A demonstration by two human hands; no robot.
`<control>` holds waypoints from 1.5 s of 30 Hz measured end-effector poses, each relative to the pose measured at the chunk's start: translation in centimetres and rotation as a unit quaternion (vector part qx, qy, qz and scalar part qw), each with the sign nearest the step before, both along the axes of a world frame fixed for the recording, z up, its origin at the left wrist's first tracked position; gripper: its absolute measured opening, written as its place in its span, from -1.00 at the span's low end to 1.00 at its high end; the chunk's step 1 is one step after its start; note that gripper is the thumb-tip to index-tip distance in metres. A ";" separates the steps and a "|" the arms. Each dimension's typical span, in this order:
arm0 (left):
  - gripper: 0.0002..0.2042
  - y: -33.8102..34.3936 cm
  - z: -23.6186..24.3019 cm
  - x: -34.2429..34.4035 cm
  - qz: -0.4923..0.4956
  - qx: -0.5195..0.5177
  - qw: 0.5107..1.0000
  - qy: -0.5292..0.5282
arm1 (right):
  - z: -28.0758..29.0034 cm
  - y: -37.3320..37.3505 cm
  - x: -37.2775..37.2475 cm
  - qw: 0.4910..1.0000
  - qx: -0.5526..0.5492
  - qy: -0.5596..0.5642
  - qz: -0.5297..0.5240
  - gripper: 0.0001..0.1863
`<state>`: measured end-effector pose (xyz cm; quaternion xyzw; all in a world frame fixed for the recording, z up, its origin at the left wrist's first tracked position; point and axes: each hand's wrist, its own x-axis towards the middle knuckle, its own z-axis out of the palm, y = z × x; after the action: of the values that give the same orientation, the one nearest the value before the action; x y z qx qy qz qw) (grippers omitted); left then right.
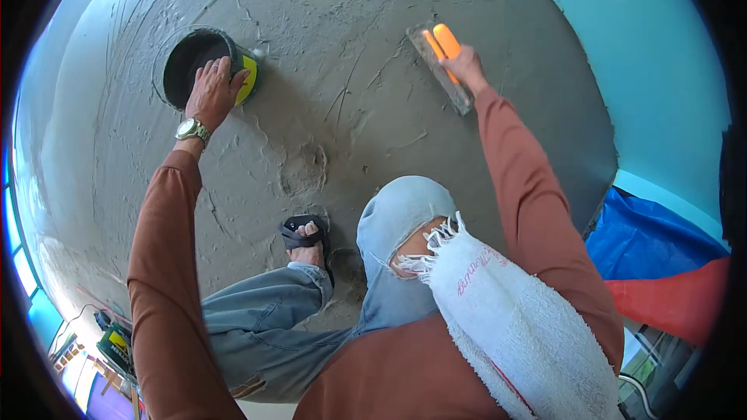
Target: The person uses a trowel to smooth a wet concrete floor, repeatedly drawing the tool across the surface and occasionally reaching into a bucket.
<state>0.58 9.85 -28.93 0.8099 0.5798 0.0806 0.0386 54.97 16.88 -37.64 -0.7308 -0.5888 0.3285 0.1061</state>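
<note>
My right hand point(465, 68) is closed round the orange handle of a plastering trowel point(453, 92). The trowel's grey-smeared blade lies on or just over the wet grey mortar floor point(373, 0). At the left, a dark bucket point(247, 85) with a yellow patch on its side stands on the mortar. My left hand point(212, 95), with a wristwatch point(191, 131) behind it, grips the bucket's near rim, thumb toward the yellow side. What the bucket holds is too dark to make out.
My sandalled foot point(305, 239) stands on the mortar near footprints point(303, 171). A light blue wall point(630, 54) bounds the right side. Blue sheeting point(646, 237) and a red sheet point(669, 299) lie at lower right. A white towel point(521, 319) hangs from me. A green-and-yellow box point(115, 344) sits lower left.
</note>
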 end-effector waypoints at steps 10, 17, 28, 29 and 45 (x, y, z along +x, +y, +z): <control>-0.64 -1.0 -0.1 -1.0 0.020 -0.003 1.000 0.018 | -2.2 -11.3 -13.7 0.986 -0.043 0.061 0.149 -0.58; -0.63 -0.7 -0.4 -0.6 0.015 0.013 1.000 0.011 | -2.0 -22.5 -18.8 0.966 -0.095 0.094 0.221 -0.68; -0.58 -0.9 0.5 -0.7 0.035 -0.070 0.997 0.029 | 0.4 -22.6 -19.0 0.966 -0.100 0.101 0.218 -0.67; -0.57 -1.1 0.4 -1.0 0.035 -0.056 0.997 0.029 | 1.5 -20.6 -19.6 0.975 -0.045 0.055 0.211 -0.70; -0.63 -1.0 0.5 -0.3 0.027 -0.015 0.999 0.023 | 5.3 -25.9 -12.4 0.980 -0.181 0.004 -0.078 -0.65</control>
<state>0.23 8.89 -28.48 0.7950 0.6031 0.0544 0.0356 42.54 -8.98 -32.35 -0.7803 -0.4603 0.4234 -0.0002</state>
